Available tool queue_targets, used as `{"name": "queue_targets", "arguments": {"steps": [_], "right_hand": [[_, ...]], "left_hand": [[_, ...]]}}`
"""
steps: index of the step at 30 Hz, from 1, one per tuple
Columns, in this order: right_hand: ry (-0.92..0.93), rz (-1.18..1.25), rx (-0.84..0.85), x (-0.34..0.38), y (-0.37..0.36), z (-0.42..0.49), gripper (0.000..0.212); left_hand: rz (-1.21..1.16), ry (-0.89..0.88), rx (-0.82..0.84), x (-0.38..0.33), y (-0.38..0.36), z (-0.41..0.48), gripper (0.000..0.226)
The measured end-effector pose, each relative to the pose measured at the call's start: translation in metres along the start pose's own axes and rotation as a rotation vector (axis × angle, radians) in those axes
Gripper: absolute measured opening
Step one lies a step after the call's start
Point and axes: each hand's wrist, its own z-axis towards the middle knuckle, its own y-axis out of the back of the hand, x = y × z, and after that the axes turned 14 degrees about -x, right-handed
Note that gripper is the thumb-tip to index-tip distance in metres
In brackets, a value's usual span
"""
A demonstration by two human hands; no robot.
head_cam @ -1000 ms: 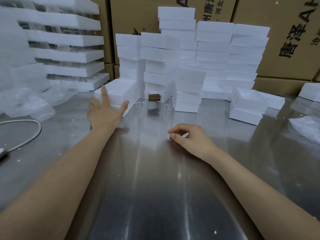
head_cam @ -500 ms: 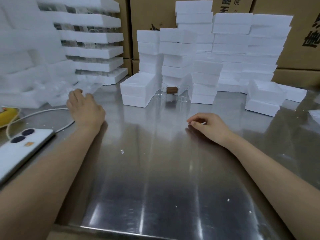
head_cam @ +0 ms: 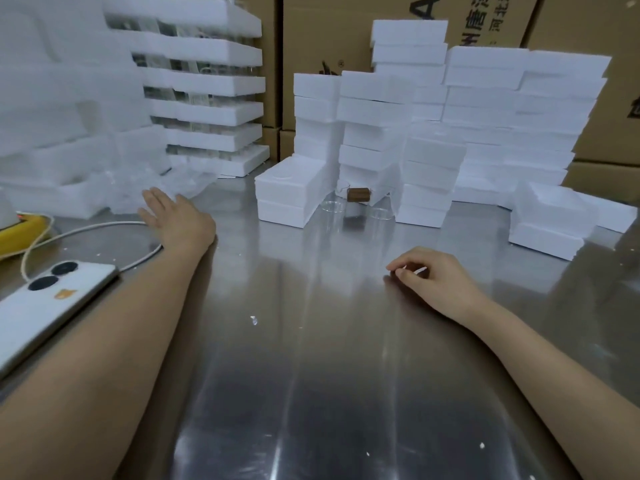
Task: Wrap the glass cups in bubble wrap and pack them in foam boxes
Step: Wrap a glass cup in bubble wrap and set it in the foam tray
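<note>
Glass cups (head_cam: 334,206): two, clear, on the steel table (head_cam: 311,358) at the foot of the stacked foam boxes (head_cam: 374,109), with a brown block (head_cam: 358,195) between them.
Bubble wrap (head_cam: 138,192): heaped at far left.
Left hand (head_cam: 176,218): mine, flat, fingers straight, tips at the wrap's edge.
Right hand (head_cam: 431,280): mine, resting on the table with fingers curled. I cannot tell whether it pinches anything.

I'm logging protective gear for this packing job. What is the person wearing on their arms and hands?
Nothing that shows: no sleeve comes into view on either side, right up to the frame's edge. The left hand and right hand are ungloved, and no watch, bracelet or ring is visible on the wrists or on the fingers that can be seen.
</note>
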Motion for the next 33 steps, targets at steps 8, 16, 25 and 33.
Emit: {"name": "queue_targets", "arguments": {"steps": [8,16,25,33], "right_hand": [[0.122,-0.179,-0.033,0.002,-0.009,0.008,0.017],[0.087,-0.129,-0.043,0.002,-0.007,0.006,0.02],[-0.329,0.701,-0.091,0.004,0.014,0.003,0.06],[-0.349,0.575,-0.155,-0.003,0.01,0.006,0.081]], "left_hand": [[-0.205,-0.234,-0.317,-0.013,0.017,-0.011,0.075],[-0.653,-0.618,-0.55,-0.051,0.062,-0.084,0.071],[-1.089,-0.773,0.122,-0.102,0.09,-0.169,0.04],[-1.189,-0.287,0.479,-0.089,0.079,-0.148,0.019]]}}
